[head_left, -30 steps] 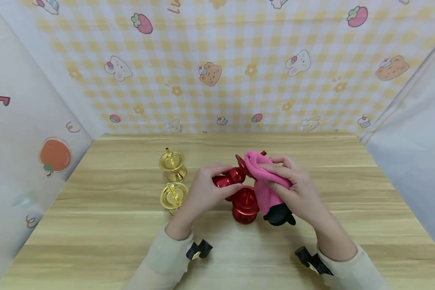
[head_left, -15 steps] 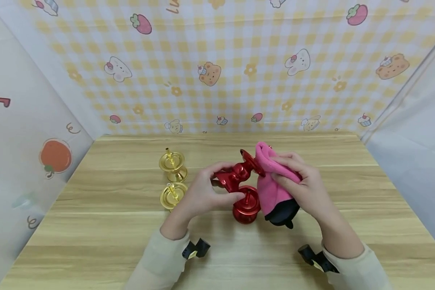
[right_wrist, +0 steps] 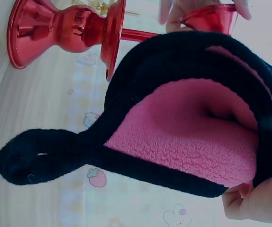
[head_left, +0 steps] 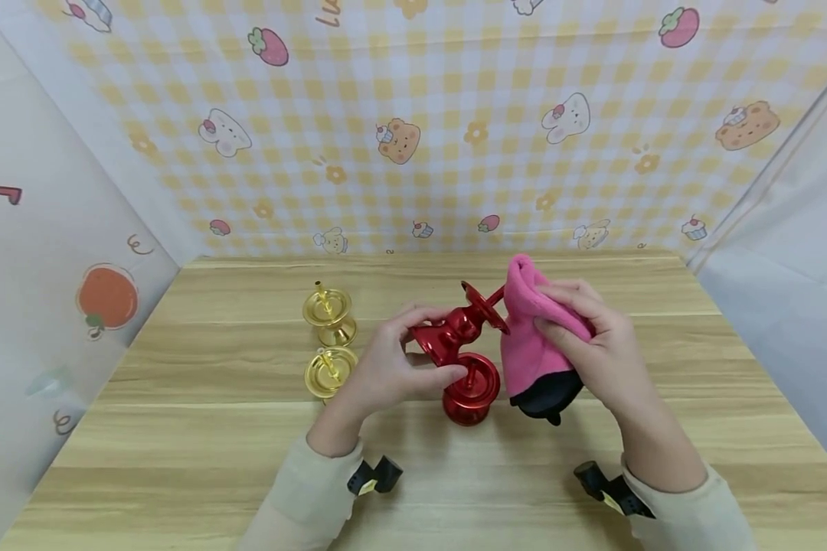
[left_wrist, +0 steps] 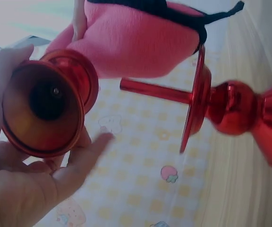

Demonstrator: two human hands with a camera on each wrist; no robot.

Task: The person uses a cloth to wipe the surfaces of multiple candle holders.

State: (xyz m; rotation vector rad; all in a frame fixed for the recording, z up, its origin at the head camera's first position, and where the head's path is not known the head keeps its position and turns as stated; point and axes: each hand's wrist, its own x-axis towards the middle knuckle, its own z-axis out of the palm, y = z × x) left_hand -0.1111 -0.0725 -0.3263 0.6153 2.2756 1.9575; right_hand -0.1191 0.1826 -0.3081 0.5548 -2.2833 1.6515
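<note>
My left hand grips the base of a shiny red candlestick, tilted with its dish and spike toward the upper right. In the left wrist view, the hollow underside of this held candlestick faces the camera. My right hand holds a pink fleecy cleaning mitt with a black cuff and hanging loop. The mitt is beside the spike's tip; whether they touch is unclear. A second red candlestick stands upright below; the right wrist view shows this standing candlestick on the left.
Two gold candlesticks, a rear one and a front one, stand left of my left hand, the front one partly hidden by it. A patterned cloth backdrop borders the far edge of the wooden table.
The mitt and right hand have moved right, off the held candlestick's dish and along its spike, which is now exposed. My left hand has shifted its hold toward the base.
</note>
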